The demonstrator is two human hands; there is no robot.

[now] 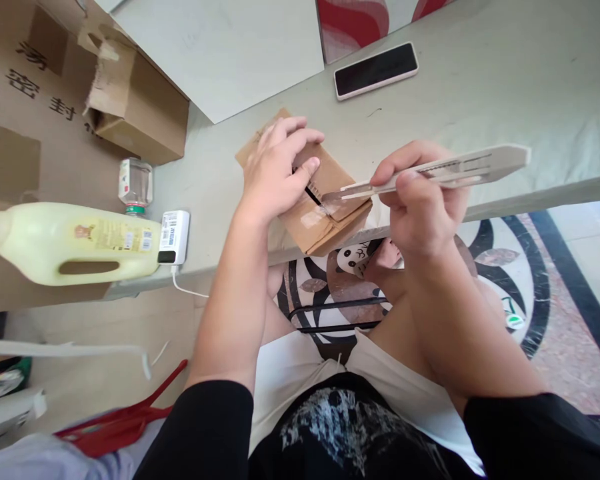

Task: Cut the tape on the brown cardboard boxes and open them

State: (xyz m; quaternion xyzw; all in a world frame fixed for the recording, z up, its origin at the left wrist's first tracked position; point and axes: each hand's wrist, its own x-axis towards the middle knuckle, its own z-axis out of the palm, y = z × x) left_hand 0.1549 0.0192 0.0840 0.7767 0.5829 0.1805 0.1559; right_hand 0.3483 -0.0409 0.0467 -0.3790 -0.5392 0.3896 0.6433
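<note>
A small brown cardboard box [330, 175] lies at the table's near edge, with tape and a dark slit along its top. My left hand [277, 167] is clamped over the far left part of the box, thumb and fingers bent across its top. In my right hand [425, 197] is a white utility knife [473, 167], gripped between thumb and fingers. Its blade is out, and the tip meets the top of the box beside the slit. The undersides of my left fingers are hidden.
A yellowish jug [80, 243], a small clear bottle [137, 183] and a white power bank [174, 237] with a cable are at left. Behind them stands an open carton [140, 107]. A phone [376, 70] and a white panel [230, 53] lie farther back.
</note>
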